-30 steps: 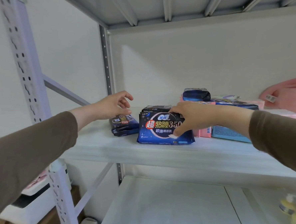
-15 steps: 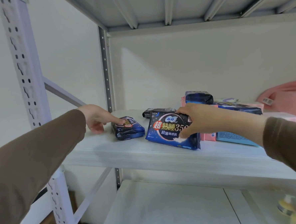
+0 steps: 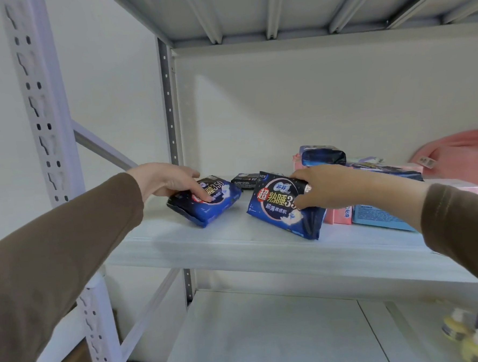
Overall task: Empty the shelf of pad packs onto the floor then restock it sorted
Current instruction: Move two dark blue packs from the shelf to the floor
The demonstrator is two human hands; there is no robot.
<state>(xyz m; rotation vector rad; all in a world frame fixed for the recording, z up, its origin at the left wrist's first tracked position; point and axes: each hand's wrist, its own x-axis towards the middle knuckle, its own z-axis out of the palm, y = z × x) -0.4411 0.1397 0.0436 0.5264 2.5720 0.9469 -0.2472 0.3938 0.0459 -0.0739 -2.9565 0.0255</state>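
**Both hands on dark blue pad packs at the shelf's left end**

The left hand (image 3: 173, 182) reaches in from the near left, its brown sleeve (image 3: 54, 248) running up to the wrist. Its fingers are curled over the top of a small dark blue pack (image 3: 205, 202) and press down on its face, with the thumb side hidden behind the pack. This pack lies tilted on the white shelf (image 3: 236, 245), near the left rear upright (image 3: 169, 106).

The right hand (image 3: 325, 186) comes in from the near right, and grips a larger dark blue pack (image 3: 281, 206) by its upper right edge, thumb on the printed face and fingers wrapped over the top. The pack is tipped up on its lower edge, its face turned toward the camera.

The larger pack reads "NEW" at its top left corner, then large characters "超熟睡" followed by "3" before the thumb covers the rest, with "超薄裸感肌" below. The small pack shows "350" beside partly covered characters.

Behind the gap between the two packs a flat black pack (image 3: 244, 180) lies toward the back wall. To the right, pink packs (image 3: 339, 215) and a light blue pack (image 3: 380, 218) sit close together, with further dark packs (image 3: 321, 156) stacked on them; their small print is too blurred to read. A pink cloth item (image 3: 460, 153) lies at the far right.

Bare shelf surface runs along the near edge in front of both packs, and there is a strip of open shelf between the two.
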